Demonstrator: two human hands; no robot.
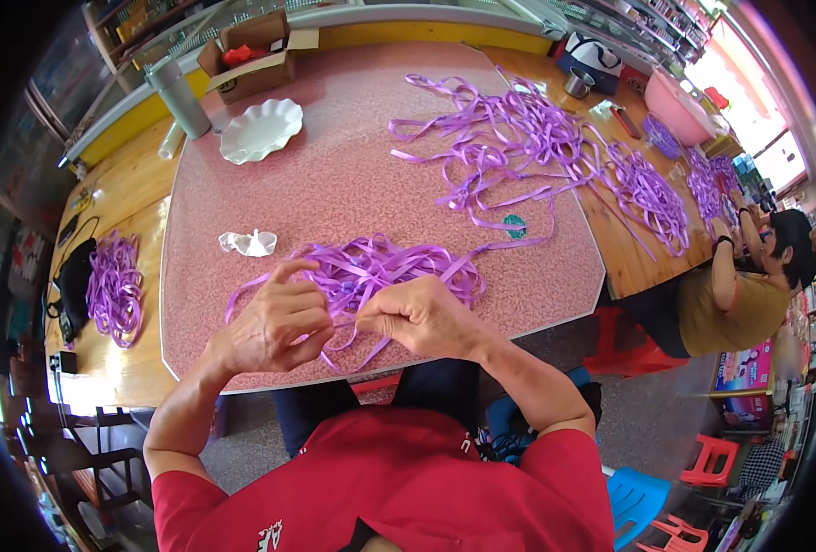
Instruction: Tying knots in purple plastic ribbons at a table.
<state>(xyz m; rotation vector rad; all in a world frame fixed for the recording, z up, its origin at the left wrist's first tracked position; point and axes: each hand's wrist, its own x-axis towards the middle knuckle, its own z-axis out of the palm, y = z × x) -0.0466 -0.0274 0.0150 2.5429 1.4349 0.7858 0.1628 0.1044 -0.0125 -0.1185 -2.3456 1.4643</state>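
Note:
A tangled heap of narrow purple ribbon (380, 262) lies on the pink speckled tabletop right in front of me. Over its near edge, my left hand (281, 322) is closed in a pinch, thumb against curled fingers, with the index finger raised. Close beside it, my right hand (426, 317) is also closed, thumb and fingertips pressed together. A short stretch of ribbon shows between the two hands; my fingers cover its ends. Loose strands hang toward the table's near edge. One strand trails right toward a small green round piece (515, 226).
More purple ribbon (527, 138) spreads across the far right. A coil (115, 285) lies on the left wooden top. Crumpled white tissue (249, 243), a scalloped white plate (261, 132), a green-grey tumbler (178, 97) and an open cardboard box (251, 66) stand beyond. A co-worker (744, 294) sits at right.

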